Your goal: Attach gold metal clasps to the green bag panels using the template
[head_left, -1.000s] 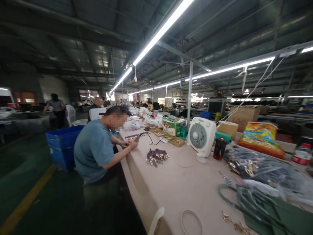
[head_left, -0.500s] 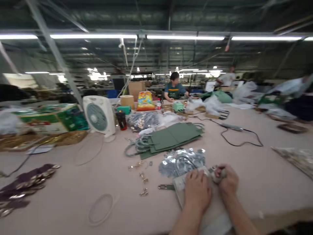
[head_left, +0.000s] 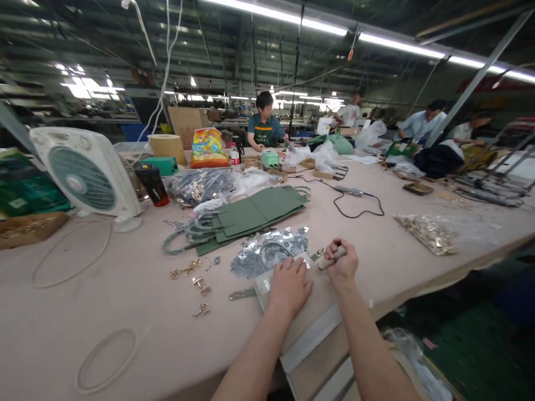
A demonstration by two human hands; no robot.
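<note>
My left hand (head_left: 289,285) lies with its fingers flat on a pale board or panel (head_left: 261,289), pressing near its far end. Closed round a short beige cylindrical handle (head_left: 333,258) is my right hand (head_left: 346,266), at the panel's right edge; what tool the handle belongs to is hidden. A green strap with a metal end (head_left: 242,294) sticks out to the left from beneath the panel. Another green strap piece with metal (head_left: 318,254) shows beside the right hand. Just beyond, several small silvery plastic-wrapped parts (head_left: 246,259) lie in a heap with a grey-green cord loop.
Flat green bag panels with handles (head_left: 254,214) are stacked behind the heap. Gold metal fittings (head_left: 200,285) lie to the left. A fan (head_left: 79,172), a dark bottle (head_left: 152,185) and a corded tool (head_left: 349,190) stand or lie farther off. Across the table a person (head_left: 265,125) works.
My view has turned to the right, so everything shifts left in the picture. My left hand stays on the panel, and my right hand still grips the handle, now seen more clearly.
</note>
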